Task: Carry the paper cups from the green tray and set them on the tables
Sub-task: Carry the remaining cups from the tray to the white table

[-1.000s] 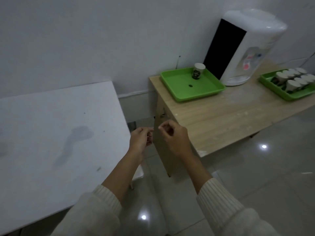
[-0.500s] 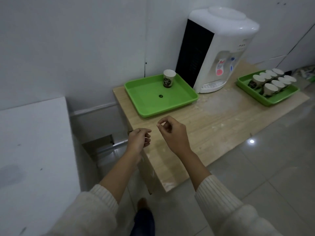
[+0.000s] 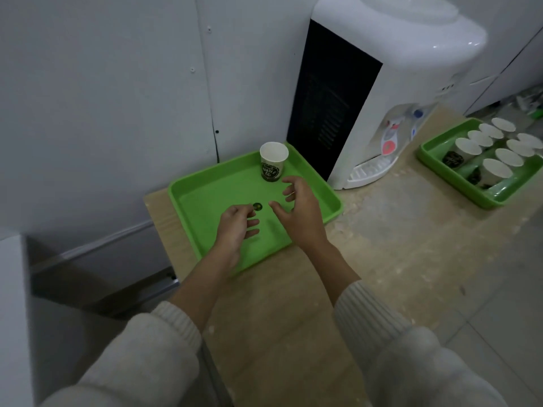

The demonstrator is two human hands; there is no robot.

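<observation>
One paper cup [image 3: 273, 161], white with a dark printed band, stands upright at the far right corner of the near green tray [image 3: 202, 201]. My right hand [image 3: 299, 210] hovers over the tray just in front of the cup, fingers spread and slightly bent, holding nothing. My left hand [image 3: 236, 227] is over the tray's middle, fingers loosely curled and empty, beside a small dark dot [image 3: 257, 205] on the tray floor.
A white water dispenser [image 3: 379, 92] stands right of the tray on the wooden table [image 3: 396, 245]. A second green tray [image 3: 435, 154] with several paper cups [image 3: 496, 168] sits at the far right. A white table's edge [image 3: 11, 289] shows at the left.
I have moved closer to the wooden table. Both hands have moved forward from the table's front edge to over the green tray, and the right hand has opened near the cup.
</observation>
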